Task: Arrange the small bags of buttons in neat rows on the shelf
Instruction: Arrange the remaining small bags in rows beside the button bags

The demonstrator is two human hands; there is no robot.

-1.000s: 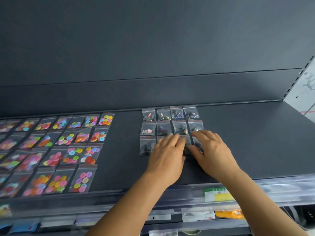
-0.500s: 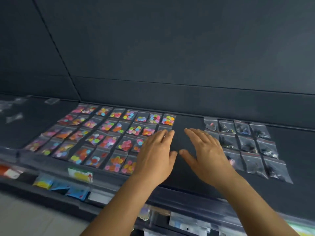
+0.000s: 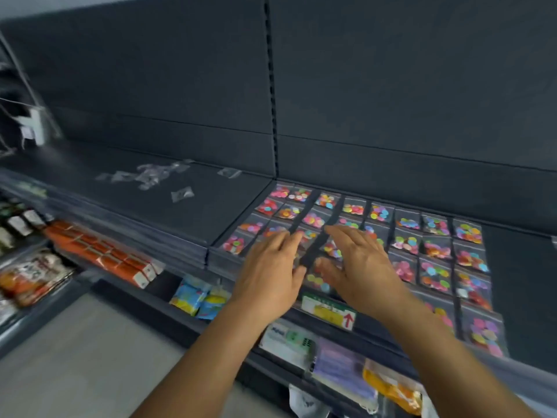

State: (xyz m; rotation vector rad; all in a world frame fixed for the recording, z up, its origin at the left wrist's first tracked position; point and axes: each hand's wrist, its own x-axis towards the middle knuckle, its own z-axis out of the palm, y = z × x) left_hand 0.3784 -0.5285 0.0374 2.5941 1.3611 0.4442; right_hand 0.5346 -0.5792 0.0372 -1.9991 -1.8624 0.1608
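Small clear bags of colourful buttons (image 3: 407, 239) lie in rows on the dark shelf (image 3: 518, 260). My left hand (image 3: 271, 267) and my right hand (image 3: 361, 267) hover side by side over the left part of these rows, fingers straight and spread, holding nothing. The hands hide several bags beneath them. Further left on the neighbouring shelf section, a loose scatter of clear bags (image 3: 153, 176) lies unsorted, with one bag (image 3: 182, 193) nearer and another (image 3: 229, 172) towards the back.
A yellow and white price label (image 3: 328, 310) sits on the shelf's front rail. Below hang packets (image 3: 196, 298) and orange boxes (image 3: 102, 251) on a lower shelf. The grey floor (image 3: 75, 357) shows at the lower left.
The view has swung left: the dark-button bags have left the frame, and both hands moved from the bare gap to above the colourful bags. The scattered clear bags have come into view.
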